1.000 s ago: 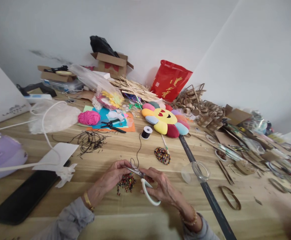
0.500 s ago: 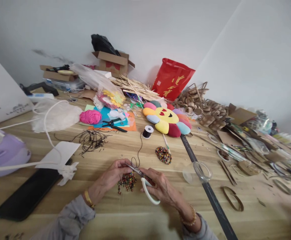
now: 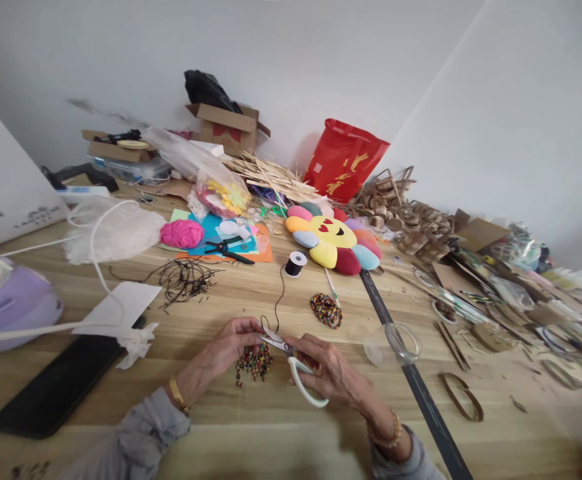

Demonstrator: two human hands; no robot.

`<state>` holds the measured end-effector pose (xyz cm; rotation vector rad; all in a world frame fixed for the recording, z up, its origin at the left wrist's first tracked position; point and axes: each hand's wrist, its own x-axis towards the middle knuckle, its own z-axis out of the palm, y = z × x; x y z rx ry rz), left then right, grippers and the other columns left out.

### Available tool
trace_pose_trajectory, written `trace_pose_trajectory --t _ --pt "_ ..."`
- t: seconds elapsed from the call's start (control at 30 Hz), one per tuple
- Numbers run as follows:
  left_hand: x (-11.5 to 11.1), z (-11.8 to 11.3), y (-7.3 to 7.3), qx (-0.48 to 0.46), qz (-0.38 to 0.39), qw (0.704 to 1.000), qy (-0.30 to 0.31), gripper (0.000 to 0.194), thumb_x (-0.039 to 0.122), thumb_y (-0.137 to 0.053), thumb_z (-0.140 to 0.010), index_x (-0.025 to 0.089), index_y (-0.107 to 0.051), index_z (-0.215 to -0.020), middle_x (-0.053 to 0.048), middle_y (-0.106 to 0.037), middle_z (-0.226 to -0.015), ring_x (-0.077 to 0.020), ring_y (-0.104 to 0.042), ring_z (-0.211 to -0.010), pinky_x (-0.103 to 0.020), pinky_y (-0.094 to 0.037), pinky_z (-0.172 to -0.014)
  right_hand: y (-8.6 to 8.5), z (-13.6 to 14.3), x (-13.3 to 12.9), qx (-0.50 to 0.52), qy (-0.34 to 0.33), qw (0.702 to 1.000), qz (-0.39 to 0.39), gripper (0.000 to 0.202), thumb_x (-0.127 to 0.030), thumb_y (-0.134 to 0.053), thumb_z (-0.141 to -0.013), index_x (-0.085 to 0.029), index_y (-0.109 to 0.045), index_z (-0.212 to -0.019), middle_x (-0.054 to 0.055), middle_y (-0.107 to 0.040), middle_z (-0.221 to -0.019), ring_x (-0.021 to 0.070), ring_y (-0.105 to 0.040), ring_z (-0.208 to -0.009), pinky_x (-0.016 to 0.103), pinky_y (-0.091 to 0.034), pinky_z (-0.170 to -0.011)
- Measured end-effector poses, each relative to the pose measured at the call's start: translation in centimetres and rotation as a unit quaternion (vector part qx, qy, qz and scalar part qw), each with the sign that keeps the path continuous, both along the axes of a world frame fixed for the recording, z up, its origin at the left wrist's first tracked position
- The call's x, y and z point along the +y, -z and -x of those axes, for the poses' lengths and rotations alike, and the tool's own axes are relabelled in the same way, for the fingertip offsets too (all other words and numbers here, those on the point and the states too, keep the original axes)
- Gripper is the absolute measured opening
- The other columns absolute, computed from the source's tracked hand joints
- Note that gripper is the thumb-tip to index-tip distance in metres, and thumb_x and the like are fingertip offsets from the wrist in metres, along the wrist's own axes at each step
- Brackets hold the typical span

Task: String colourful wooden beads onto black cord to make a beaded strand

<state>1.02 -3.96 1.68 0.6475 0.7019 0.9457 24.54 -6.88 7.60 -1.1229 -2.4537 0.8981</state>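
White-handled scissors [image 3: 305,385] are in my right hand [image 3: 331,373], blades slightly apart and pointing left. Their tips reach the fingertips of my left hand [image 3: 228,347], which is closed in a pinch on a thin black cord [image 3: 279,300]. The cord makes a small loop by the blades and runs back to a spool [image 3: 295,263] standing on the table. Just below my left fingers is a cluster of small multicoloured beads [image 3: 255,363]; whether it hangs from the hand or lies on the wood I cannot tell. A coiled bead string [image 3: 326,311] lies farther right.
Tangled black cord pieces [image 3: 183,280] and black pliers [image 3: 228,249] lie at the back left. A flower cushion [image 3: 333,233] sits behind the spool. A clear round container [image 3: 393,345] is right of my hand, a dark phone-like slab [image 3: 63,383] to the left.
The scissors and my right hand have shifted slightly right, and the blades now look farther apart. My left hand stays nearly in place.
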Motion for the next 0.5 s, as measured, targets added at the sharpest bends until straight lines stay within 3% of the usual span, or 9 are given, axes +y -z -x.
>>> trace_pose_trajectory --t 0.23,0.5 --pt "-0.2 -0.2 -0.6 0.009 -0.001 1.000 0.005 0.027 0.015 -0.089 -0.049 0.013 -0.069 -0.066 -0.001 -0.068 -0.064 -0.0096 -0.056 -0.053 -0.020 -0.039 -0.052 -1.4 -0.4 0.1 -0.053 -0.015 0.999 -0.001 0.047 -0.026 -0.054 -0.091 -0.030 -0.046 -0.137 0.001 -0.056 -0.091 0.0103 -0.052 -0.069 0.020 -0.042 -0.066" --pt "0.0 -0.3 -0.3 0.007 0.011 1.000 0.004 0.030 0.017 -0.090 -0.049 0.013 -0.067 -0.068 0.001 -0.066 -0.061 -0.0088 -0.056 -0.051 -0.020 -0.041 -0.051 -0.4 -0.5 0.0 -0.014 -0.021 1.000 -0.008 0.045 -0.025 -0.052 -0.092 -0.029 -0.048 -0.137 0.003 -0.063 -0.091 0.0138 -0.058 -0.076 0.022 -0.046 -0.070"
